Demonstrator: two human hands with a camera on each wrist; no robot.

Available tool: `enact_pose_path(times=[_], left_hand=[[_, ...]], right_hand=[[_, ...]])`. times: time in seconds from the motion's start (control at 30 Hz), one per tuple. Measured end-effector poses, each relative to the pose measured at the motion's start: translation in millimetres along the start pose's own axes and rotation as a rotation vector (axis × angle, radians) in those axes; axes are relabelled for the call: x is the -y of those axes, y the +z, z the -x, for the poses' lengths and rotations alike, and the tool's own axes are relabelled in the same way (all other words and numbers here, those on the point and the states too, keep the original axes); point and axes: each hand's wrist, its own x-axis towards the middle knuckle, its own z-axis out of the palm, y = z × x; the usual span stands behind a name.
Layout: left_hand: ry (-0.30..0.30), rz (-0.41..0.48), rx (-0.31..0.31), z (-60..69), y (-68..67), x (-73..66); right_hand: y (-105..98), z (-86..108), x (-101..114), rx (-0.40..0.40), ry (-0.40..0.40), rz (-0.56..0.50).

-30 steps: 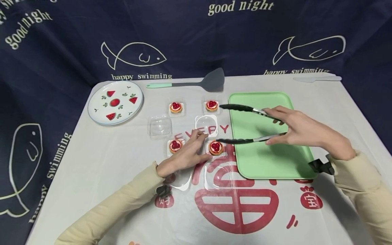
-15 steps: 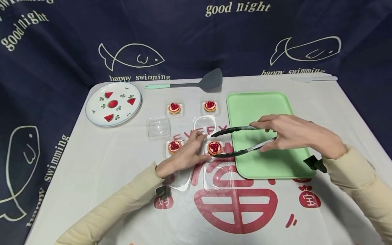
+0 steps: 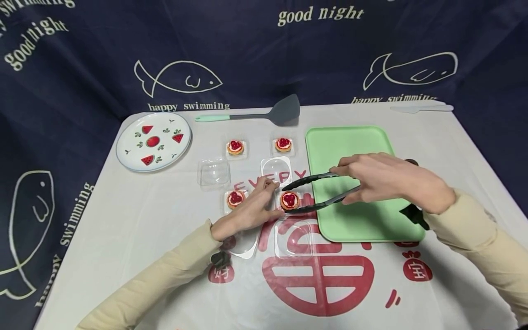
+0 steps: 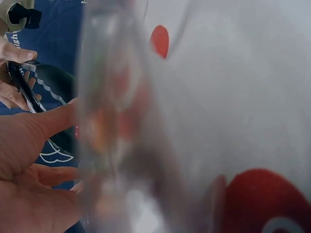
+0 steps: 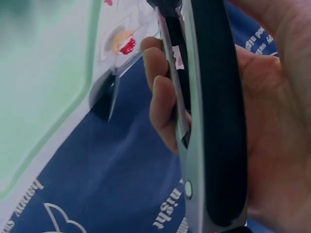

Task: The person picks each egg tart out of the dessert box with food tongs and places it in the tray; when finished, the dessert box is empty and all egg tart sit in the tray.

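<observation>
My left hand [image 3: 249, 208] grips the left side of an opened clear plastic box, thumb near and fingers far. A small tart [image 3: 290, 200] with red berry topping sits in its base, and its lid [image 3: 294, 238] lies folded toward me. My right hand [image 3: 381, 176] holds black-tipped metal tongs [image 3: 307, 209] over the green tray's left edge. Their spread tips stand on either side of the tart, one beyond it, one nearer; contact is unclear. In the right wrist view the tongs' dark handle [image 5: 221, 111] lies between thumb and fingers.
A green tray [image 3: 371, 220] lies right. More opened boxes hold a tart [image 3: 235, 199], a second tart [image 3: 235, 147] and a third tart [image 3: 283, 145]. A watermelon-patterned plate [image 3: 132, 156], spatula [image 3: 284, 111] and pale knife [image 3: 425, 108] lie at the back.
My right hand has moved left and turned, bringing the tongs from above the tray and box to around the near tart, their tips closer together. My left hand has stayed on the box.
</observation>
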Motion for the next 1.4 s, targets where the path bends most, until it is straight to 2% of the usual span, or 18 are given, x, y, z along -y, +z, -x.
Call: enact_pose_path(times=[0.27, 0.5, 0.6, 0.73, 0.87, 0.93, 1.03, 1.2, 1.4], left_hand=[[0.01, -0.001, -0.001, -1.4, -0.2, 0.3], [-0.023, -0.012, 0.026, -1.1, -0.1, -0.2], [-0.02, -0.013, 0.026, -0.7, -0.3, -0.7], [-0.015, -0.018, 0.02, -1.0, -0.2, -0.4], [-0.019, -0.015, 0.021, -1.4, 0.0, -0.2], [-0.016, -0.011, 0.019, -1.4, 0.0, 0.0], [-0.015, -0.005, 0.017, -1.1, -0.1, 0.0], [-0.02, 0.001, 0.022, -0.9, 0.2, 0.3], [-0.009, 0.011, 0.012, -0.6, 1.2, 1.4]], right_hand=[[1.1, -7.2, 7.0, 0.017, -0.009, -0.038], [5.9, -5.6, 0.6, -0.017, -0.04, -0.085], [6.7, -3.4, -3.6, -0.03, -0.043, -0.102], [4.5, 1.8, -13.6, -0.083, -0.062, -0.127], [-1.2, 10.3, -30.1, -0.172, -0.087, -0.145], [-3.9, 15.0, -40.2, -0.21, -0.06, -0.15], [-5.2, 21.6, -57.2, -0.243, 0.032, -0.151], [0.6, 29.4, -85.4, -0.239, 0.196, -0.129], [11.3, 32.1, -107.9, -0.218, 0.263, -0.129]])
